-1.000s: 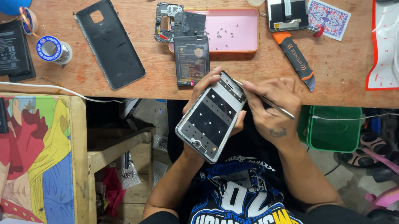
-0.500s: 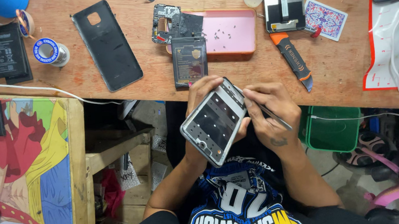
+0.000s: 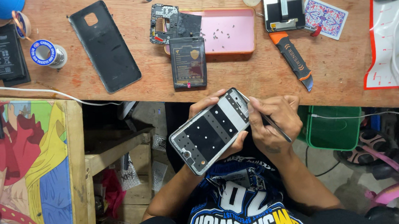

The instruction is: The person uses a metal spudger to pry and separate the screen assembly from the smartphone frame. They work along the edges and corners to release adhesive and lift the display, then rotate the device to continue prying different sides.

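Lying diagonal, phone frame point(image 3: 211, 131), camera end lower-left.

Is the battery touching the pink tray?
Touching. Head view: the battery overlaps the front-left edge of the pink tray, no gap visible.

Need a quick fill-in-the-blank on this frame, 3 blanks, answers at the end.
1. The left hand holds an opened phone frame from ____.
2. The right hand grips a thin ____ whose tip touches the frame's top edge.
3. Loose tiny screws lie in the ____ tray on the wooden table.

Missing words: underneath; tool; pink
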Demonstrator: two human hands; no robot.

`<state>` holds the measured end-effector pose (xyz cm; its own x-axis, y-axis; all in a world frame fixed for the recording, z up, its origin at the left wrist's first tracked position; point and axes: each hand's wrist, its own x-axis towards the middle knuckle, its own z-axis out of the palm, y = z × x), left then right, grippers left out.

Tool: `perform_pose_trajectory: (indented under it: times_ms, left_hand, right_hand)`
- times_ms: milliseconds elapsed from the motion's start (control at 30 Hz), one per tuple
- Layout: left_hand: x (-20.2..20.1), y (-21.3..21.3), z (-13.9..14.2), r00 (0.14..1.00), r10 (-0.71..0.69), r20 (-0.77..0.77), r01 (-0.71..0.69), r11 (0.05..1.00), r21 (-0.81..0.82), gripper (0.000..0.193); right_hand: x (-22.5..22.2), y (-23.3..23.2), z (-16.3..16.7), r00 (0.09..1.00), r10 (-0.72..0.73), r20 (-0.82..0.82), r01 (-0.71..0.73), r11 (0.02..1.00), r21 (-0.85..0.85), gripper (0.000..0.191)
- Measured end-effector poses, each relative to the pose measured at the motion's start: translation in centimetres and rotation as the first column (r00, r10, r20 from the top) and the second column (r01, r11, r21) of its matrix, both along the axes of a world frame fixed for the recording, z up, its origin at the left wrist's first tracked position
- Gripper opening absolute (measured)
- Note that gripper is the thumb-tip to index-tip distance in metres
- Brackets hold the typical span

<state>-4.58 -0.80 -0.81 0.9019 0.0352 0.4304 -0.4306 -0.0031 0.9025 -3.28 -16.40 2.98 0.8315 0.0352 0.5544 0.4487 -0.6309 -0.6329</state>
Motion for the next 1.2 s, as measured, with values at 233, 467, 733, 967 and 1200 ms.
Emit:
perform_pose_trajectory:
  times_ms: [233, 467, 733, 967, 1200]
  left_hand:
    - [-0.3, -0.1, -0.4, 0.999, 0.016, -0.03, -0.015, 0.999, 0.031, 0.079]
    - [0.1, -0.3, -0.8, 1.0, 0.013, -0.025, -0.013, 1.0, -0.001, 0.078]
    - [0.1, 0.2, -0.2, 0.995, -0.059, -0.084, 0.048, 0.991, -0.124, 0.078]
    - [0.3, 1.1, 0.4, 0.994, -0.054, -0.1, 0.047, 0.997, -0.067, 0.079]
    - [0.2, 1.0, 0.2, 0.991, -0.061, -0.123, 0.048, 0.994, -0.103, 0.08]
  right_hand:
    - [0.2, 0.3, -0.1, 0.999, -0.001, -0.047, 0.003, 0.998, 0.056, 0.018]
    - [-0.2, -0.6, 0.4, 1.0, 0.002, -0.029, -0.002, 1.0, 0.011, 0.015]
    - [0.3, -0.1, -0.1, 0.999, -0.003, -0.038, 0.004, 1.0, 0.03, 0.015]
    - [0.5, 0.1, -0.4, 0.995, -0.029, -0.091, 0.035, 0.997, 0.072, 0.015]
    - [0.7, 0.1, -0.2, 0.988, -0.037, -0.153, 0.049, 0.996, 0.075, 0.015]
